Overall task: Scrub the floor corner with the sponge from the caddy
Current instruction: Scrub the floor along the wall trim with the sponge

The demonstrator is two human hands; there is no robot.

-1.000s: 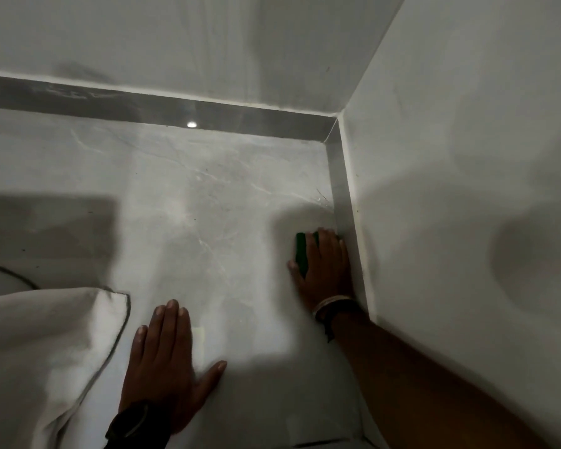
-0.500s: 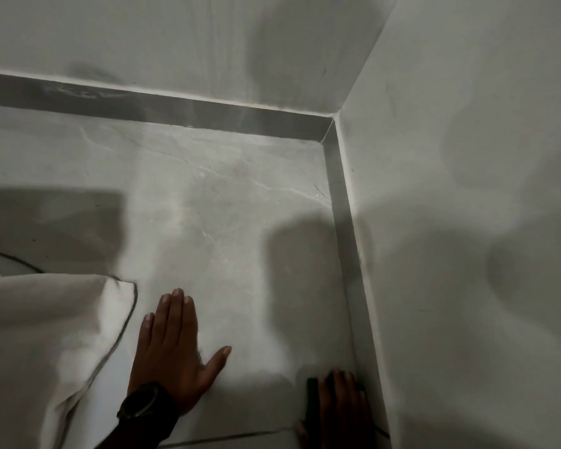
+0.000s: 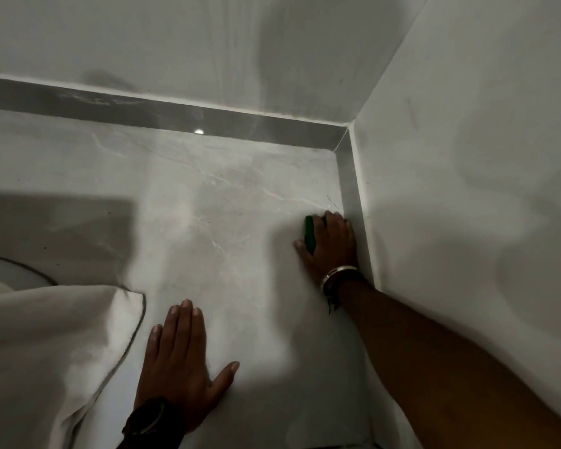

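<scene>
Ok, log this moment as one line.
right hand: pressing green sponge on floor beside skirting | left hand: flat on floor, empty

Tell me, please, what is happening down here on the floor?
A person is scrubbing a pale marbled floor near a wall corner. The right hand presses a green sponge flat on the tile, right beside the grey skirting strip of the right-hand wall, a little short of the corner itself. The left hand, wearing a dark watch, lies open and flat on the floor as a brace. A white cloth lies crumpled to its left.
</scene>
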